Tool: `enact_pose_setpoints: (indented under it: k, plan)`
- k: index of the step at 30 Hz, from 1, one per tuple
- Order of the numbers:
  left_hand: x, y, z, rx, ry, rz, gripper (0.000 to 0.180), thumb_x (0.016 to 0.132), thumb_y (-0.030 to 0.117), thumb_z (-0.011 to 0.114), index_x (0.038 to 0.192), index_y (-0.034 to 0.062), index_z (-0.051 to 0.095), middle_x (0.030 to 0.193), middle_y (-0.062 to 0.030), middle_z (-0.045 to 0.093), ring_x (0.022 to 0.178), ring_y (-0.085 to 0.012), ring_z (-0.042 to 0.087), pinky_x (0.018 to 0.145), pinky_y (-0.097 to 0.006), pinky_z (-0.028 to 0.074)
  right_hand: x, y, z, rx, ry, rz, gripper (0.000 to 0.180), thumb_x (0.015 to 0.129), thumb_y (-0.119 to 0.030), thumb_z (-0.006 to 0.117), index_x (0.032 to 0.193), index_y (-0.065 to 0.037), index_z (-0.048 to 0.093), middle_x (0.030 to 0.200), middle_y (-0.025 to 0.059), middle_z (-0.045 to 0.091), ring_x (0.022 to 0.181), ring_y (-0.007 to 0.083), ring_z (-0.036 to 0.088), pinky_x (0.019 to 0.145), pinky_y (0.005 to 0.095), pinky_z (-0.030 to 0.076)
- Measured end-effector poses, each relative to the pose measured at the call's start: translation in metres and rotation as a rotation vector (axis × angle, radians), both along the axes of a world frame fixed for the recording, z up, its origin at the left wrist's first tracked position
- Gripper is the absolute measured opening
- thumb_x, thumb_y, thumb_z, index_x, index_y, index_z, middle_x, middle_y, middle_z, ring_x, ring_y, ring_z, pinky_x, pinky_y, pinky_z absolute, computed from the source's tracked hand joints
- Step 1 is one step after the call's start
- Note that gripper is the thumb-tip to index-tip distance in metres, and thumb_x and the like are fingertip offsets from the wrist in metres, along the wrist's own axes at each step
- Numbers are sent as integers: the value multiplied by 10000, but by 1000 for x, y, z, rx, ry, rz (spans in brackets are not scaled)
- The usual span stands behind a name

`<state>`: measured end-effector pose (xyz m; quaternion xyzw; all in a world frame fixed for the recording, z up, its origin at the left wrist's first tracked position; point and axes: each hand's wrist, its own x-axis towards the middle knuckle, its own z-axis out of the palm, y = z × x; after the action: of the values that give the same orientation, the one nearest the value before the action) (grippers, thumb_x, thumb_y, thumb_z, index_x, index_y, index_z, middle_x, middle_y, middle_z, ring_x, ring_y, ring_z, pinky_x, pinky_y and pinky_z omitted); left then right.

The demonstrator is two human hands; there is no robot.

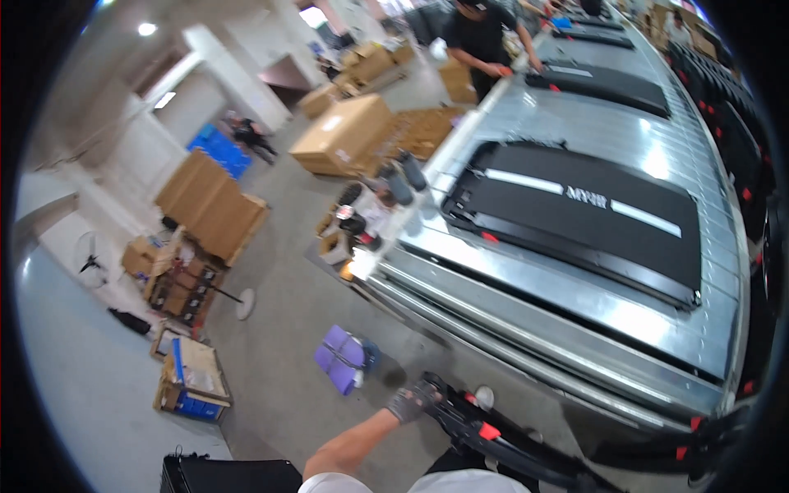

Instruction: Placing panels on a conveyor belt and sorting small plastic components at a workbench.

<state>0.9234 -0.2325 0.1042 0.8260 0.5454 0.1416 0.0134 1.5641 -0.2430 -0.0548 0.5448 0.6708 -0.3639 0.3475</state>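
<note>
At left hand (pixel 413 401), black red-tabbed frame (pixel 526 448)

I have open floor (pixel 275 403) left of the left hand (pixel 415 401) — room to pass between the purple bundle (pixel 339 359) and the black case (pixel 234 476). Rightward the frame (pixel 514 448) it grips cuts across, with the conveyor (pixel 493 316) beyond; there a black deck (pixel 575 222) blocks the middle — bare metal (pixel 625 317) in front of it.

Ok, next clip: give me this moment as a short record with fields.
Left hand: left hand, grey-gloved, on the end of a long black part with red tabs
Right hand: not visible
Ahead: metal worktable bearing a black panel with pale stripes
Floor, left: purple object
Others: co-worker at the table's far left side
</note>
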Motion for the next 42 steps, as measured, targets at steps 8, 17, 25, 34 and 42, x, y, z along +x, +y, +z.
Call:
enact_pose_setpoints:
  k: [8,17,25,34,42]
  plan:
    - [-190,55,43,-176,62,224,281,758,92,569,1033,104,625,1022,-111,627,1029,-310,598,885,-407,490,-159,88,158,188,200,206,353,642,-346,655,906,-112,666,942,156,676,905,338,655,765,463,531]
    - [-311,224,206,-286,9,364,298,705,17,658,973,140,615,947,-138,652,909,-365,636,804,-382,497,-273,263,392,695,356,442,754,645,-778,641,618,-28,572,557,170,559,541,374,592,565,422,503]
    - [-309,441,133,-140,227,527,306,802,93,568,1107,86,593,1135,-184,625,1065,-382,594,869,-488,490,-275,464,346,717,349,248,689,795,-659,586,910,20,609,810,251,639,807,429,634,740,466,500]
    - [-197,337,25,263,-223,265,360,884,19,576,1239,37,520,1207,-210,574,1076,-390,577,955,-446,463,-324,207,202,971,809,-93,271,755,-163,709,995,-72,623,981,176,621,951,366,605,828,476,476]
    - [-102,23,-2,-1016,-1201,1196,385,934,395,609,935,10,598,896,-114,655,812,-211,649,660,-307,528,-209,27,124,-23,764,-1985,848,842,-716,514,1401,-88,403,1301,93,558,1127,295,561,889,447,467]
